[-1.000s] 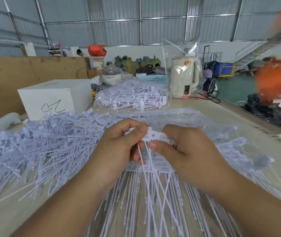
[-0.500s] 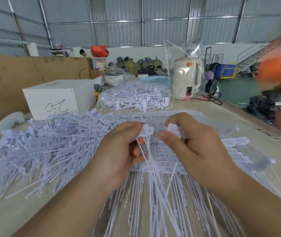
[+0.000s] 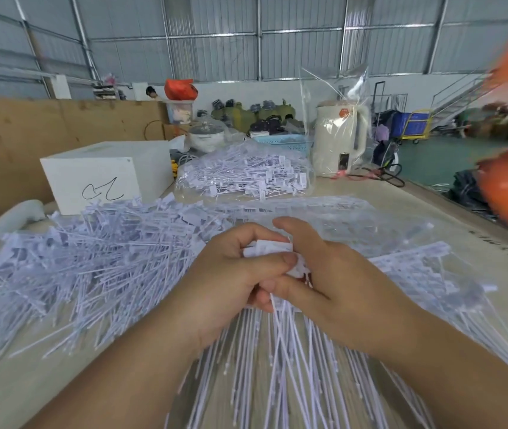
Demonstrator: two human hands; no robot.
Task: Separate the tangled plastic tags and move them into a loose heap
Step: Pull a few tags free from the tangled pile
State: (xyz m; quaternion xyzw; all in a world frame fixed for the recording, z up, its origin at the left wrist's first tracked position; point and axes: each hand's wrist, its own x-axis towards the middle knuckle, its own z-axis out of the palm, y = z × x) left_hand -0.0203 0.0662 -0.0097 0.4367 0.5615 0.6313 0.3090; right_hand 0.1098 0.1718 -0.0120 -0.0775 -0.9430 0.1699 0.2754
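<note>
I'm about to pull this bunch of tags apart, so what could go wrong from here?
1. Both the left hand and right hand grip the same bunch of tags; a hard pull might bend or snap the thin tails.
2. The hanging tails cross the spread rows of tags below and may snag or drag them.

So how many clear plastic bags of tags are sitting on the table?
1 for certain: the bag of tags behind the loose heap, beside the kettle. Others may be hidden.
</note>
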